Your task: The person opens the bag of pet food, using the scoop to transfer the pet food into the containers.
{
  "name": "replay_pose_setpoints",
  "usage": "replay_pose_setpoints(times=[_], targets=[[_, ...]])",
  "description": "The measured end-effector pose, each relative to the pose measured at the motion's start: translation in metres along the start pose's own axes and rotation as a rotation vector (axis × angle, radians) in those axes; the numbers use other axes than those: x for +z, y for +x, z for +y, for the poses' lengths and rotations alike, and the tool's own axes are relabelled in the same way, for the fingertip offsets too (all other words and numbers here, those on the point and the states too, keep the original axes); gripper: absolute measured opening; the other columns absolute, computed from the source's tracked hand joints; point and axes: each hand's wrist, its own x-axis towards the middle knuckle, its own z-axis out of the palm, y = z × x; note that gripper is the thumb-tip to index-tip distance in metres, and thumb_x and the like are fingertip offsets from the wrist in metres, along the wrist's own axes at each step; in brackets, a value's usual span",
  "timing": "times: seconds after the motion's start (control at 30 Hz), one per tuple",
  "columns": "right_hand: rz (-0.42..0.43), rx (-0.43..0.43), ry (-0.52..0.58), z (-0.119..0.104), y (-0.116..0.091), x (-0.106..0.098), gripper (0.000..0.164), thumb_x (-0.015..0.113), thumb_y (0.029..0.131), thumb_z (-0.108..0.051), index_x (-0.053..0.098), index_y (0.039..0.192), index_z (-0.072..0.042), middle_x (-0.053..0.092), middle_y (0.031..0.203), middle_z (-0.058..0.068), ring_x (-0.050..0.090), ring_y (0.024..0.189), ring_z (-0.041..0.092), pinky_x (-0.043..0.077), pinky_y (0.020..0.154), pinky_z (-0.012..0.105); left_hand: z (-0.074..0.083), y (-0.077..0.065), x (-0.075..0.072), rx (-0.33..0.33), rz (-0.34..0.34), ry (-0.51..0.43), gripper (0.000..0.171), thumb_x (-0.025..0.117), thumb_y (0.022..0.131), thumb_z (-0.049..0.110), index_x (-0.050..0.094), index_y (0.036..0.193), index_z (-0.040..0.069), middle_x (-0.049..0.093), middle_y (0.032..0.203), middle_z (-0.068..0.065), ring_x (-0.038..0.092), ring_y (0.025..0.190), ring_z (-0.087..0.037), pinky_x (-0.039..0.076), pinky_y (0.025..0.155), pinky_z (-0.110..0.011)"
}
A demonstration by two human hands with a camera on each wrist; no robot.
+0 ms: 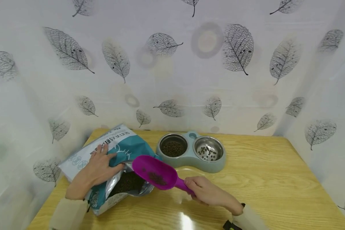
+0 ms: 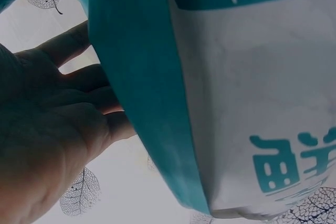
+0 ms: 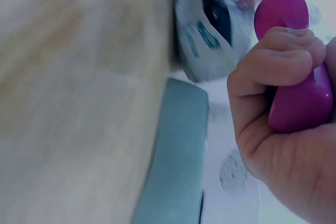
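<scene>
In the head view a teal and white pet food bag (image 1: pixel 126 140) lies on its side at the left, its mouth facing the front with brown kibble (image 1: pixel 129 182) inside. My left hand (image 1: pixel 102 164) rests on top with fingers spread, the thumb close to the opening's edge. Seen from the left wrist, those straight fingers lie against the bag's teal side (image 2: pixel 139 77). My right hand (image 1: pixel 205 191) grips the handle of a magenta scoop (image 1: pixel 164 171). Some kibble sits in the scoop's bowl, which is tilted and overlaps the bag's mouth. From the right wrist, curled fingers wrap the handle (image 3: pixel 302 100).
Behind the scoop stands a blue-grey double feeder (image 1: pixel 189 159). Its left steel bowl (image 1: pixel 173 136) holds a layer of kibble; the right steel bowl (image 1: pixel 208 140) has scattered pieces. A leaf-patterned curtain (image 1: pixel 184 73) surrounds the wooden table (image 1: pixel 264 179) at the back and sides.
</scene>
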Motion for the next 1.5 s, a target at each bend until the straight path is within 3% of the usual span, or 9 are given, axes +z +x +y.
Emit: replay_pose_setpoints(times=[0.4,0.57,0.63,0.7,0.83,1.1,1.2,1.3,1.5], targets=[[0.21,0.053,-0.201,-0.013,-0.033,-0.066,0.037,0.046,0.111,-0.032,0.06,0.084,-0.011,0.045,0.059,-0.009,0.034,0.046,-0.001,0.031,0.041,0.017,0.0,0.001,-0.002,-0.007,-0.023,0.002,0.078,0.056,0.094,0.056,0.057,0.139,-0.009,0.018,0.156,-0.05,0.011,0.146,-0.069,0.019,0.114,-0.079],[0.377,0.155,-0.35,-0.013,-0.053,-0.088,0.035,0.055,0.106,-0.038,0.062,0.081,-0.015,0.041,0.057,-0.01,0.033,0.047,0.002,0.029,0.043,0.02,-0.002,0.002,-0.004,0.083,-0.009,-0.012,0.057,0.055,0.098,0.047,0.069,0.129,0.001,0.042,0.149,-0.043,0.022,0.139,-0.073,0.025,0.105,-0.085],[0.433,0.188,-0.407,-0.014,-0.059,-0.095,0.034,0.058,0.105,-0.04,0.065,0.083,-0.014,0.04,0.057,-0.009,0.032,0.048,0.002,0.029,0.043,0.02,-0.004,0.003,-0.007,0.158,0.021,-0.046,0.039,0.054,0.102,0.037,0.074,0.113,0.005,0.066,0.127,-0.033,0.045,0.131,-0.066,0.029,0.104,-0.083],[0.478,0.212,-0.476,-0.013,-0.065,-0.102,0.033,0.06,0.103,-0.04,0.068,0.086,-0.013,0.039,0.058,-0.009,0.032,0.049,0.003,0.029,0.044,0.021,-0.007,0.004,-0.011,0.224,0.036,-0.091,0.028,0.052,0.103,0.026,0.073,0.094,0.011,0.075,0.093,-0.016,0.069,0.102,-0.047,0.042,0.1,-0.074],[0.54,0.242,-0.637,-0.008,-0.075,-0.114,0.034,0.062,0.102,-0.041,0.07,0.088,-0.011,0.041,0.058,-0.007,0.036,0.051,0.006,0.031,0.047,0.023,-0.009,0.006,-0.016,0.273,0.021,-0.159,0.029,0.047,0.105,0.016,0.058,0.078,0.018,0.049,0.06,0.008,0.052,0.06,-0.014,0.05,0.083,-0.047],[0.573,0.301,-0.795,-0.004,-0.088,-0.127,0.036,0.065,0.1,-0.042,0.065,0.081,-0.011,0.041,0.058,-0.005,0.037,0.052,0.01,0.028,0.047,0.024,-0.006,0.005,-0.021,0.221,-0.058,-0.212,0.026,0.046,0.107,0.02,0.057,0.084,0.016,0.042,0.06,0.006,0.058,0.07,-0.029,0.039,0.064,-0.031],[0.58,0.311,-0.813,-0.006,-0.088,-0.127,0.037,0.064,0.1,-0.043,0.062,0.08,-0.012,0.041,0.057,-0.005,0.037,0.051,0.01,0.027,0.046,0.024,-0.006,0.005,-0.021,0.229,-0.041,-0.192,0.024,0.047,0.106,0.02,0.061,0.087,0.017,0.043,0.059,0.007,0.067,0.093,-0.051,0.045,0.072,-0.035],[0.61,0.296,-0.848,-0.007,-0.088,-0.125,0.038,0.064,0.1,-0.043,0.061,0.078,-0.012,0.041,0.056,-0.005,0.037,0.05,0.011,0.027,0.045,0.025,-0.006,0.005,-0.021,0.235,-0.031,-0.177,0.023,0.047,0.106,0.02,0.063,0.089,0.018,0.042,0.057,0.008,0.057,0.115,-0.066,0.046,0.08,-0.041],[0.693,0.242,-0.949,-0.005,-0.083,-0.118,0.037,0.069,0.097,-0.041,0.059,0.079,-0.01,0.041,0.056,-0.003,0.037,0.048,0.012,0.027,0.042,0.027,-0.006,0.003,-0.02,0.225,-0.039,-0.177,0.023,0.049,0.106,0.023,0.065,0.091,0.018,0.041,0.053,0.008,0.037,0.132,-0.07,0.047,0.08,-0.043]])
